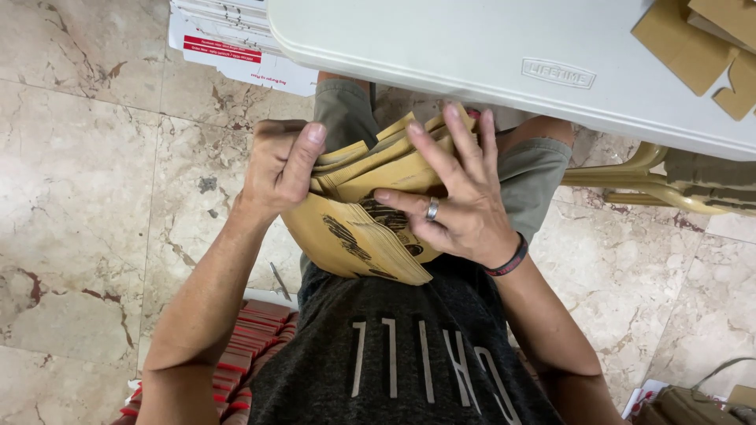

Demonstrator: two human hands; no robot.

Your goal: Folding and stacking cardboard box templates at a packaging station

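On lap, below white tabletop [441, 47] edge: stack of brown paper bags [358, 228], long axis running away from body. Left hand [276, 169] clamped on stack's left edge; right hand [461, 197] spread flat on top, nearer.

We seem to be in a simple packing room: a white folding plastic table [472, 47] stands on a marble tile floor [87, 173], with cardboard pieces [693, 43] on it and white mailers [228, 39] stacked at the far left.
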